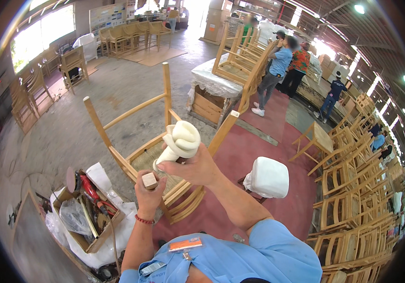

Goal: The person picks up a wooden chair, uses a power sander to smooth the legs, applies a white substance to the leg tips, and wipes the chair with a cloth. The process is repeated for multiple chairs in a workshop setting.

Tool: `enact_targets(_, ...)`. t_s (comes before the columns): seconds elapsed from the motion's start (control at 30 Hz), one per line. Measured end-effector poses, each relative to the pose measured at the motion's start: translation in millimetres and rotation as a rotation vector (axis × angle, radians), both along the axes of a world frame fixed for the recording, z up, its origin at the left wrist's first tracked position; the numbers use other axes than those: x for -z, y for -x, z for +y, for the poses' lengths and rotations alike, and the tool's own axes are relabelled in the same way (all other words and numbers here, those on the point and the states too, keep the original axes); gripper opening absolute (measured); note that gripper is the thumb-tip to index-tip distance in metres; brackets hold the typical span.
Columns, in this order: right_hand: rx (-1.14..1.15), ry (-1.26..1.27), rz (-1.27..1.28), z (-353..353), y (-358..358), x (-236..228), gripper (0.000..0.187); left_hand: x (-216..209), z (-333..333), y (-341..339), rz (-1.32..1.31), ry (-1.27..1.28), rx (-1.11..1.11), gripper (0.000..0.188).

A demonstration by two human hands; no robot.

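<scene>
In front of me a light wooden chair (136, 112) lies turned over with its legs pointing up. My left hand (147, 197) is wrapped round one leg near its square end (149, 180); a red bead bracelet circles that wrist. Just above and to the right, my right hand (197, 167) grips a bundle of cream, soft-looking sheet (182, 140), coiled at the top with a loose tail hanging toward the leg. Whether the tail touches the leg I cannot tell. Behind the bundle part of the woven seat (148, 158) is hidden.
At lower left sits an open box (89, 243) with a red power tool (91, 191) and plastic bags. A white-covered stool (268, 177) stands right. Many chairs (353, 207) are stacked far right. Beyond, chairs rest on a wrapped crate (214, 78), near several people (280, 61).
</scene>
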State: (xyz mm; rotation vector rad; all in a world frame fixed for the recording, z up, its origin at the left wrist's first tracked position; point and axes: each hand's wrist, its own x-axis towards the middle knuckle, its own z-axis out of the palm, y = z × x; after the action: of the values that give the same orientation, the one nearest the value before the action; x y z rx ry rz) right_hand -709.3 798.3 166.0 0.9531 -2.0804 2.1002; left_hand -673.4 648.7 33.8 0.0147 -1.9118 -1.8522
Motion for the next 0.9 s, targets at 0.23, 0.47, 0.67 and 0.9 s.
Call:
enact_targets(0.23,0.075,0.115,0.070,2.0,4.4,-0.9,0.042,6.5,-0.6,5.7,-0.033,0.048,-0.025,0.030)
enact_targets(0.47,-0.126,-0.002,-0.036,-11.4,5.1,-9.2,0.031,4.1,-0.3,-0.9,0.017,0.108,-0.059,0.036)
enact_targets(0.67,-0.230,-0.240,0.022,-31.4,-4.6,-1.6,0.040,9.7,-1.4,7.8,0.175,0.141,-0.060,0.039)
enact_targets(0.9,-0.031,-0.545,0.127,-34.5,7.1,-11.2,0.039,7.0,-2.4,3.2,0.130,0.193,-0.067,0.042)
